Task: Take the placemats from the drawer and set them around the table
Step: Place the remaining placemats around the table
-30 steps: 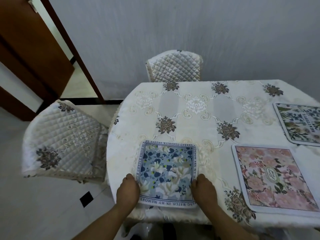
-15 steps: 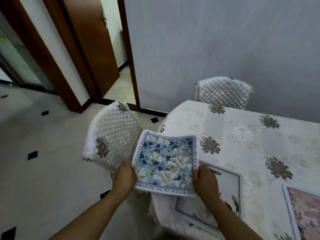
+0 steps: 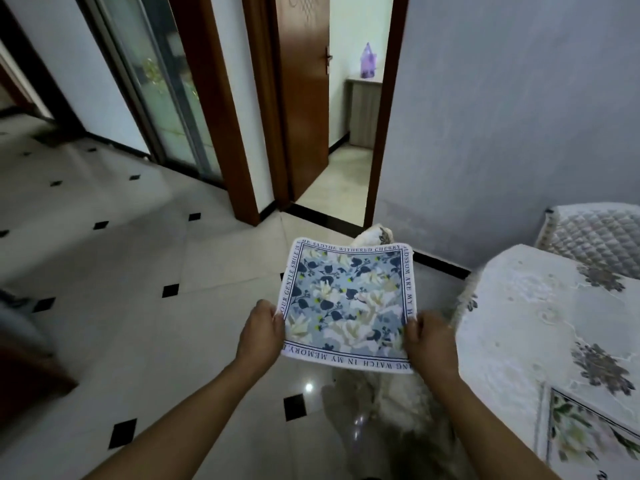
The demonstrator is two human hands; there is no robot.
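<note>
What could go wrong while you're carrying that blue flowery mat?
The blue placemat is gripped only near its closest corners by the left hand and right hand, above the tiled floor, so it might slip and drop. The covered chair stands right below it, partly hidden by the mat, so the person could bump into it.

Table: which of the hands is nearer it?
Right. The right hand grips the blue placemat beside the table; the left hand grips its opposite edge, farther away.
</note>
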